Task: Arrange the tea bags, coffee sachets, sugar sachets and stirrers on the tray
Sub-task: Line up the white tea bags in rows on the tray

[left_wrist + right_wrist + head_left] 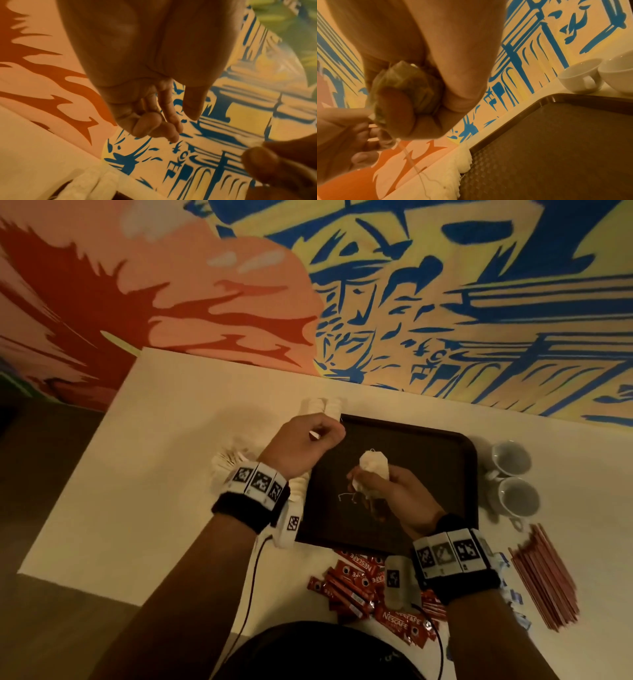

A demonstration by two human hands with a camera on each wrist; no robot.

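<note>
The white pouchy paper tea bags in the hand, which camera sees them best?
The right wrist view: the white paper tea bags fill its middle, gripped by the right hand. The head view shows them small over the dark brown plastic tray. The left wrist view misses them.

Pale tea bags [374, 470] bunched above dark tray [442, 446] (strings dangling)

1 dark brown tray [455, 446] sits on 1 white table [154, 474]. 2 white cups [510, 458] stand right of it. 2 hands are in view, the left hand [305, 443] and the right hand [390, 491]. The right holds a bunch of tea bags [373, 467]; their number cannot be told. The red coffee sachets [356, 580] and the red stirrers [544, 577] lie in heaps too dense to count.
</note>
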